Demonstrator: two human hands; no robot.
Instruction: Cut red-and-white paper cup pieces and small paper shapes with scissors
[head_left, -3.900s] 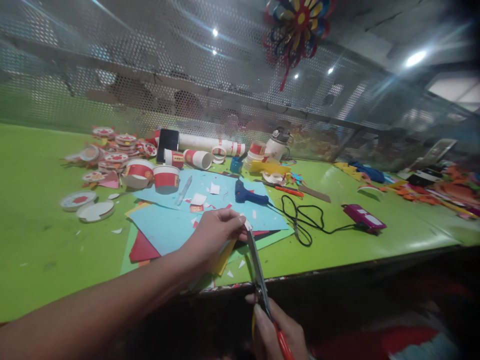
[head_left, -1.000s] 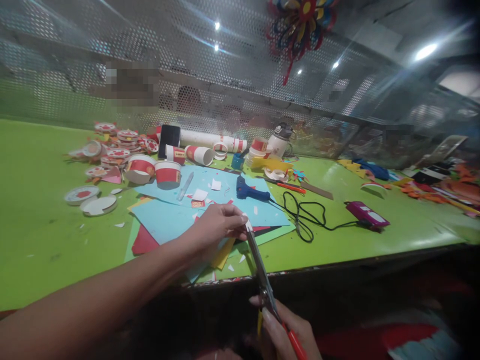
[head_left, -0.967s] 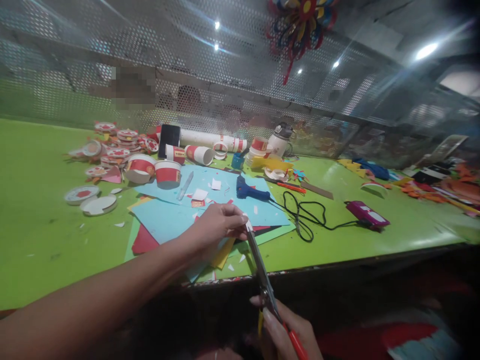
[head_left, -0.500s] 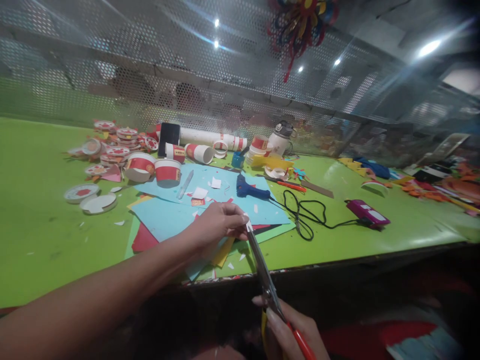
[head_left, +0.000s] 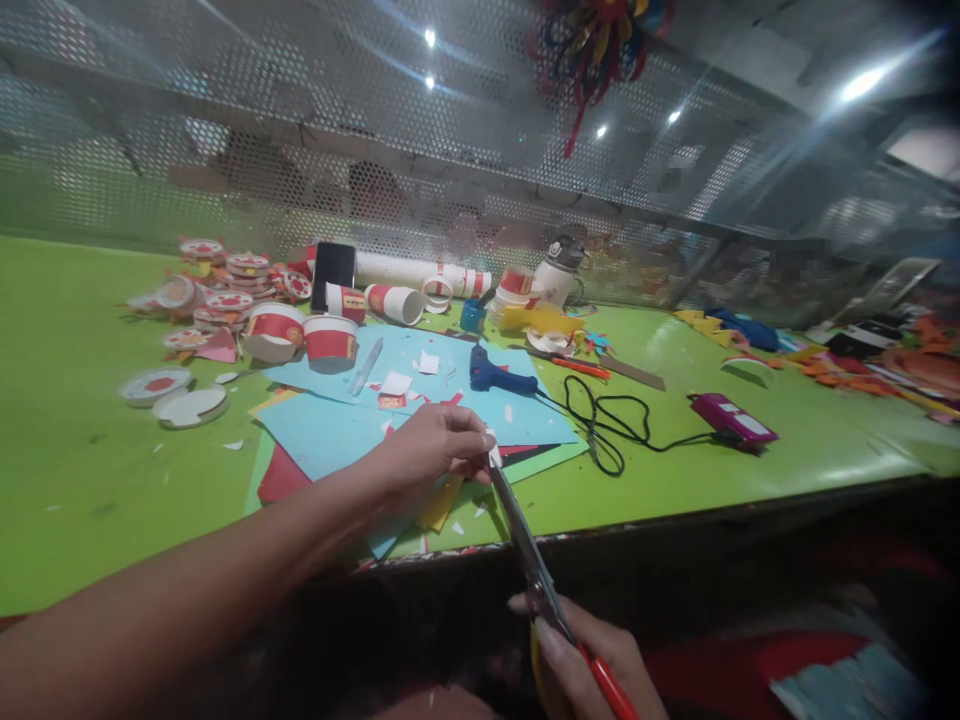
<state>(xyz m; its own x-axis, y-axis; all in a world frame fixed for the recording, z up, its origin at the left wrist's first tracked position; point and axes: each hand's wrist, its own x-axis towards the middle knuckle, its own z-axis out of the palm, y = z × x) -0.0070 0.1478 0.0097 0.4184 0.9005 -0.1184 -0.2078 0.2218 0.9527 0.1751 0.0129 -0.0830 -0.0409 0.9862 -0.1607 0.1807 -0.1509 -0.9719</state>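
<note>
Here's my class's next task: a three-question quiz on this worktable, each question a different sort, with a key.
1. Fill in: the left hand pinches a small ____ scrap at the tips of the scissors.
2. True or false: the blue glue gun is in the right hand.
3. Multiple choice: the box that the black cord leads to is A) yellow, B) purple, C) green.

Key: 1. white; 2. false, it lies on the light blue paper; 3. B.
</note>
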